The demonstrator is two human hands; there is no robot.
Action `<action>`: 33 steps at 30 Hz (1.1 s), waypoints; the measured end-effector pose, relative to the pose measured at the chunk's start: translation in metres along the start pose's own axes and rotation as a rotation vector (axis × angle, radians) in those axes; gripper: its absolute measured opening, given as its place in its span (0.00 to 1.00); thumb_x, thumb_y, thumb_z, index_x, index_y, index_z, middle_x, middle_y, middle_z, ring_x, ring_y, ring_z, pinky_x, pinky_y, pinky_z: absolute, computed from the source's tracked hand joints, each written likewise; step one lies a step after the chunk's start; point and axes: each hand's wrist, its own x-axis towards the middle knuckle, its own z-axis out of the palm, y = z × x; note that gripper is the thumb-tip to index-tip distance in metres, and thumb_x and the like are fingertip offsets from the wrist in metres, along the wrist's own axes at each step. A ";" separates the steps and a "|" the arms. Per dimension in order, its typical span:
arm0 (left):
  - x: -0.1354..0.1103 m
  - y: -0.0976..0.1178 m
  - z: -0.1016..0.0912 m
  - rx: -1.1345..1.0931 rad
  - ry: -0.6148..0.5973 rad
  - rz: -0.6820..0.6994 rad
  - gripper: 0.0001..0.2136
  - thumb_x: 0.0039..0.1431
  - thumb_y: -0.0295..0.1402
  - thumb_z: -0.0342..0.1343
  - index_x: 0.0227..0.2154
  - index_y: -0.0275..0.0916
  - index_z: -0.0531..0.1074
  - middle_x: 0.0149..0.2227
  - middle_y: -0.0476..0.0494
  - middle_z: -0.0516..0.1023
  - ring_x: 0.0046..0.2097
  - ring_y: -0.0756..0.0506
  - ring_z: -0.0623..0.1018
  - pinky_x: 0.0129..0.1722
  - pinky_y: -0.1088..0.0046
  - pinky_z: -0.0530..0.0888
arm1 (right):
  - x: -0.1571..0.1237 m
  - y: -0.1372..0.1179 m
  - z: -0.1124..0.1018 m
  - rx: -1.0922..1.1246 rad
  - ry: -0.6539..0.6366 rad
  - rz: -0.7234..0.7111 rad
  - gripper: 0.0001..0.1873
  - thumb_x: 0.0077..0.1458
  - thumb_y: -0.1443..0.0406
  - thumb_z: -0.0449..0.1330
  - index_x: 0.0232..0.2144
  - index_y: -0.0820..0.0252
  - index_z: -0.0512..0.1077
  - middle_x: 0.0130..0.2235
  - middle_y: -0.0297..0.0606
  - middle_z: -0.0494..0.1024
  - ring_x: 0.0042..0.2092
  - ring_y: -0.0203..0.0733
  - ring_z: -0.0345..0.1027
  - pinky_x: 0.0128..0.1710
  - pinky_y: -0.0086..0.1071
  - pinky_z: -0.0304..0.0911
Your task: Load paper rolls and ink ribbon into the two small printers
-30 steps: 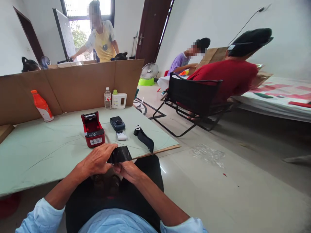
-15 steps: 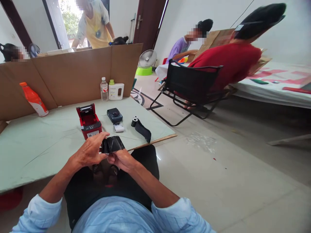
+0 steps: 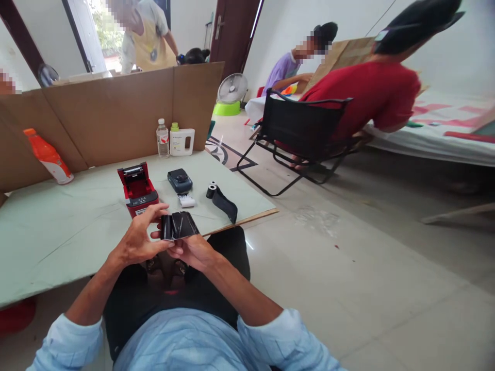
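A roll of glossy black ribbon (image 3: 181,225), part of it spread out to the right, is held up over my lap at the table edge. My left hand (image 3: 139,236) grips its left end between thumb and fingers. Under its right part is my right hand (image 3: 196,251), fingers curled against it and partly hidden. Just beyond my left hand stands a red label printer (image 3: 139,193) with its lid raised. To its right lies a dark portable printer (image 3: 180,180) with white printed paper (image 3: 186,200) in front. Another roll (image 3: 211,189) trails a black strip (image 3: 225,206).
An orange bottle (image 3: 49,156) leans at the left against a cardboard screen (image 3: 124,108) along the table's (image 3: 77,221) back. A clear bottle (image 3: 163,139) and white jug (image 3: 181,141) stand by it. A person in red (image 3: 371,93) sits in a black folding chair (image 3: 305,116).
Both hands still hold the ribbon roll. My left fingers have shifted along its left end, and more of the roll shows. The head view has moved slightly.
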 end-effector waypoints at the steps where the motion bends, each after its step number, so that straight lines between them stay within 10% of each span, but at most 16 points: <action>1: 0.002 0.003 -0.003 0.077 -0.040 0.019 0.35 0.50 0.25 0.69 0.62 0.42 0.65 0.51 0.40 0.79 0.53 0.40 0.82 0.55 0.59 0.79 | 0.002 0.003 -0.003 -0.017 0.019 -0.010 0.17 0.47 0.56 0.75 0.33 0.56 0.75 0.28 0.34 0.81 0.20 0.28 0.49 0.22 0.27 0.51; 7: 0.010 0.018 -0.010 0.412 -0.223 0.102 0.35 0.52 0.20 0.63 0.63 0.42 0.64 0.56 0.36 0.78 0.60 0.33 0.78 0.60 0.48 0.77 | 0.011 0.018 -0.017 -0.149 0.163 -0.126 0.26 0.41 0.52 0.77 0.18 0.56 0.64 0.14 0.25 0.62 0.19 0.30 0.54 0.21 0.27 0.54; 15: -0.005 0.001 0.004 -0.059 0.040 -0.005 0.38 0.52 0.28 0.70 0.65 0.43 0.61 0.55 0.36 0.79 0.53 0.40 0.82 0.56 0.59 0.80 | -0.007 -0.005 0.001 0.010 0.005 0.018 0.18 0.49 0.55 0.74 0.38 0.55 0.76 0.31 0.34 0.84 0.20 0.26 0.44 0.21 0.26 0.48; 24: 0.006 0.012 -0.009 0.373 -0.071 0.148 0.33 0.55 0.26 0.65 0.63 0.43 0.63 0.55 0.40 0.79 0.53 0.39 0.82 0.50 0.60 0.84 | -0.002 0.005 -0.007 -0.077 0.103 -0.088 0.18 0.42 0.53 0.76 0.28 0.57 0.76 0.21 0.30 0.74 0.21 0.32 0.56 0.23 0.29 0.57; 29: 0.002 0.015 -0.009 0.581 0.029 0.225 0.30 0.60 0.24 0.60 0.64 0.40 0.61 0.56 0.34 0.77 0.56 0.36 0.79 0.54 0.55 0.81 | -0.008 0.014 -0.018 -0.205 0.011 -0.200 0.24 0.48 0.46 0.73 0.34 0.59 0.82 0.33 0.40 0.82 0.34 0.40 0.72 0.34 0.33 0.67; 33: -0.003 0.018 0.001 0.695 0.025 0.212 0.31 0.60 0.22 0.57 0.66 0.39 0.59 0.55 0.32 0.76 0.58 0.32 0.77 0.58 0.49 0.78 | -0.002 0.024 -0.023 -0.442 0.269 -0.257 0.25 0.48 0.44 0.73 0.24 0.62 0.81 0.25 0.39 0.79 0.28 0.39 0.69 0.31 0.33 0.65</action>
